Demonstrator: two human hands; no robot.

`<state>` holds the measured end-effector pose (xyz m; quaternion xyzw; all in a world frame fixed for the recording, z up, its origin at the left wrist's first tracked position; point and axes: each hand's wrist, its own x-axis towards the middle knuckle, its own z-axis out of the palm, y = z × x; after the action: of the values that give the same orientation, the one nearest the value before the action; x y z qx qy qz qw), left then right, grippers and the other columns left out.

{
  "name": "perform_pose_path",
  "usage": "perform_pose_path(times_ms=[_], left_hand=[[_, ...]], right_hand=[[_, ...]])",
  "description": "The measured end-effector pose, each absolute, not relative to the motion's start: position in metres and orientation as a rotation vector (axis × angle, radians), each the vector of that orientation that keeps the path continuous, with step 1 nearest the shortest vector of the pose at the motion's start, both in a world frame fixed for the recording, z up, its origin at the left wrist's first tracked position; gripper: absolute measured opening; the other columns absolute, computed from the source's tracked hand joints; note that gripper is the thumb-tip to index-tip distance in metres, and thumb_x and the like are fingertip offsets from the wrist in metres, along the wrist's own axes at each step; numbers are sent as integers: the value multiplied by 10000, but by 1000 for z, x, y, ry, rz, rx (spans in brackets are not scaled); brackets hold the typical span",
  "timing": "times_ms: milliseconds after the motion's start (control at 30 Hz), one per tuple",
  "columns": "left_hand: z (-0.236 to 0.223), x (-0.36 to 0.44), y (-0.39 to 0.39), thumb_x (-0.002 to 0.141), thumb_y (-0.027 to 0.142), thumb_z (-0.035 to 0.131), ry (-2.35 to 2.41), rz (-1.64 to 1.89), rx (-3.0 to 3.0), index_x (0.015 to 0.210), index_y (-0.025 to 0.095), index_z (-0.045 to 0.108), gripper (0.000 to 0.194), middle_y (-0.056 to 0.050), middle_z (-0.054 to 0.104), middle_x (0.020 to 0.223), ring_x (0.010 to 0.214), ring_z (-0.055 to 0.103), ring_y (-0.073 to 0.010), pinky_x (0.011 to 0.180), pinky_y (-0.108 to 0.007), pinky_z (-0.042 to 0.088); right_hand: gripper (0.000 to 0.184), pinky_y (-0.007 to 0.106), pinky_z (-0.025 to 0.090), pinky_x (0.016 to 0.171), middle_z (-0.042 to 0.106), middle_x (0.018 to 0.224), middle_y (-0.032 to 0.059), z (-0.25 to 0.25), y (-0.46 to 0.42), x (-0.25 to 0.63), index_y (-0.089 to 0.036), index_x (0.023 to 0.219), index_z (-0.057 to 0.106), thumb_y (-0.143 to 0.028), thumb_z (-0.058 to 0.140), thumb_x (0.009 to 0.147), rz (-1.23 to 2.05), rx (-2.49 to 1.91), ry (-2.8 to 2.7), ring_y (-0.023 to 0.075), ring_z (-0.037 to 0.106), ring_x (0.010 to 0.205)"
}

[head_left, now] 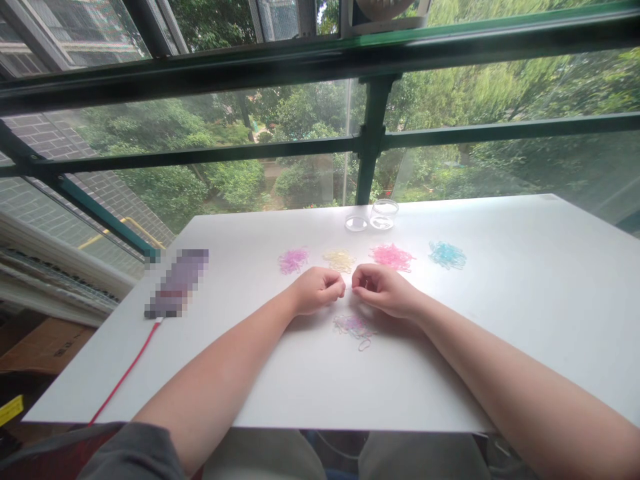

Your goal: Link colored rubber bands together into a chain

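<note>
My left hand and my right hand face each other above the middle of the table, a small gap apart. Both are closed, fingertips pinched. A faint, thin strand, which looks like an elastic band, spans the gap between them. Just below the hands lies a loose pile of mixed pale elastic bands. Beyond them are sorted piles: purple bands, yellow bands, pink bands and, farther right, blue bands.
A clear round container stands at the back of the white table, its clear lid beside it. To the left, a blurred-out phone-like object has a red cable running off the front edge. Windows border the far side.
</note>
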<state>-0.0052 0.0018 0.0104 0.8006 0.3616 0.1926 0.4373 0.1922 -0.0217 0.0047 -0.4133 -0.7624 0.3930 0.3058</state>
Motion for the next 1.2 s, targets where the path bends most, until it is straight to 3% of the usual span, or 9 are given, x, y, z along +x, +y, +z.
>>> perform_pose_path(times_ms=[567,833,1200], left_hand=[[4,-4,2,777,278,458,907,515,1980,652,125,560,223,4,557,588,500,455,-72,497,-186,354],[5,-3,2,727,248,470,913,553,2059,585,137,486,180,36,431,535,506,368,-61,486,-184,305],[6,-6,4,676,198,471,918,514,2043,568,137,475,124,37,422,530,509,360,-62,479,-185,289]], right_hand=[[28,200,330,497,489,627,-27,5,-23,191,-171,712,499,-155,522,714,981,-1070,-2019,73,419,535],[28,213,342,514,496,639,-20,7,-24,192,-171,712,506,-169,524,734,968,-1056,-2030,83,429,549],[24,235,377,553,532,669,-4,7,-20,200,-173,715,522,-170,538,733,959,-1099,-2019,101,460,578]])
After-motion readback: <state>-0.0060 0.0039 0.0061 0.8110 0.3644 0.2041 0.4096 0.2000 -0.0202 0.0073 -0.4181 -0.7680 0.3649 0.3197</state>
